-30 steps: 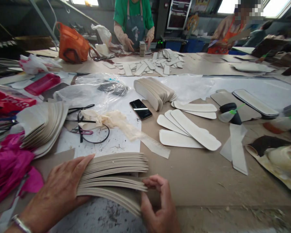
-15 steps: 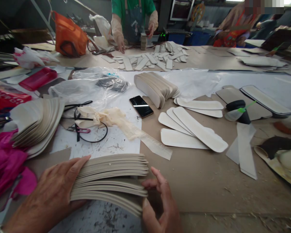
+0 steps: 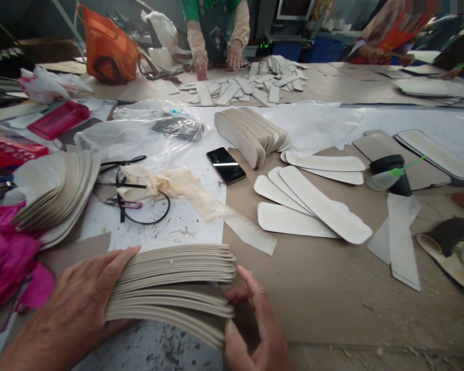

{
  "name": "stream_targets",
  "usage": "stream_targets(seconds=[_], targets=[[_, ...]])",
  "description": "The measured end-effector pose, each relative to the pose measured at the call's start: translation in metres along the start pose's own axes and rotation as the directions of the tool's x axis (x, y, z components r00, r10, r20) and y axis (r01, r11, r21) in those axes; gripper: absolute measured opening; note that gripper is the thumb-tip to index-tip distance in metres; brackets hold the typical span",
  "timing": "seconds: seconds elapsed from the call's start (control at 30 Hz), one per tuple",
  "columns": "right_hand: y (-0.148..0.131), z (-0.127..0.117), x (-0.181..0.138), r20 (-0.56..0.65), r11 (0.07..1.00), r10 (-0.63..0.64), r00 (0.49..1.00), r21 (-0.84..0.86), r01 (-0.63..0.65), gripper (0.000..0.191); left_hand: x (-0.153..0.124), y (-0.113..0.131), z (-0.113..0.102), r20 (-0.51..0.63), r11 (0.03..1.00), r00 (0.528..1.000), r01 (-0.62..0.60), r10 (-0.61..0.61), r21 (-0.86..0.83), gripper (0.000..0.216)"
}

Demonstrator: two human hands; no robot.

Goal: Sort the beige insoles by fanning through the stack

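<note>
A stack of curved, off-white flat strips (image 3: 174,273) stands on edge at the front of the table, its long edges facing up. My left hand (image 3: 75,293) is wrapped round the left end of the stack. At the right end, my right hand (image 3: 257,319) has its thumb and curled fingers against the strips' ends. Gaps split the stack into several bunches, and the nearest strips bow toward me. Beyond my right hand, loose white rounded strips (image 3: 320,201) lie fanned out on brown board.
A phone (image 3: 226,165) lies before another strip stack (image 3: 251,134). To the left are a pile of curved pieces (image 3: 58,190), a black cord (image 3: 150,222) and tan cloth (image 3: 178,188). A green-tipped bottle (image 3: 384,179) is at right. Across the table, a co-worker's hands (image 3: 218,59) are near scattered strips (image 3: 239,87).
My view has shifted slightly. Both hands keep their places on the stack, with the left slightly further left. Across the table, the co-worker's hands have come lower, toward the tabletop.
</note>
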State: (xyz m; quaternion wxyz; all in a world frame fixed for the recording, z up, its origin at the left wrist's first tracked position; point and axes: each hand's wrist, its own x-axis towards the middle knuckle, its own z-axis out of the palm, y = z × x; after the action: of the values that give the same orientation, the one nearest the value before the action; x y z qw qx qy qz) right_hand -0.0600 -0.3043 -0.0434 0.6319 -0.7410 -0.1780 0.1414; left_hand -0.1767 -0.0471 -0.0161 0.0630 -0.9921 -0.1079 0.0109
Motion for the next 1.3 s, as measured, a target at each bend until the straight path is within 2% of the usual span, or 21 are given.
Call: stream_targets(seconds=[0.3, 0.57, 0.67, 0.83, 1.3], targets=[[-0.003, -0.001, 0.004, -0.009, 0.996, -0.065, 0.998, -0.064, 0.064, 0.052, 0.0, -0.001, 0.0, -0.035, 1.0, 0.999, -0.024, 0.025, 0.007, 0.095], [-0.003, -0.002, 0.001, -0.006, 0.992, -0.082, 0.997, -0.096, 0.081, 0.042, 0.002, -0.002, 0.002, -0.053, 1.0, 0.998, -0.026, 0.027, 0.017, 0.09], [-0.007, -0.004, 0.001, -0.021, 0.982, -0.104, 0.994, -0.164, 0.099, 0.043, 0.001, -0.002, 0.002, -0.043, 1.0, 0.999, -0.017, 0.017, 0.012, 0.088], [-0.01, -0.009, 0.006, 0.012, 0.933, -0.209, 0.978, -0.298, 0.203, 0.036, 0.0, -0.002, 0.002, -0.029, 0.999, 0.999, -0.013, 0.013, 0.029, 0.086], [0.002, -0.012, 0.018, 0.067, 0.917, -0.31, 0.948, -0.244, 0.317, 0.035, -0.004, -0.005, 0.008, -0.061, 1.0, 0.998, -0.016, 0.015, -0.009, 0.096]])
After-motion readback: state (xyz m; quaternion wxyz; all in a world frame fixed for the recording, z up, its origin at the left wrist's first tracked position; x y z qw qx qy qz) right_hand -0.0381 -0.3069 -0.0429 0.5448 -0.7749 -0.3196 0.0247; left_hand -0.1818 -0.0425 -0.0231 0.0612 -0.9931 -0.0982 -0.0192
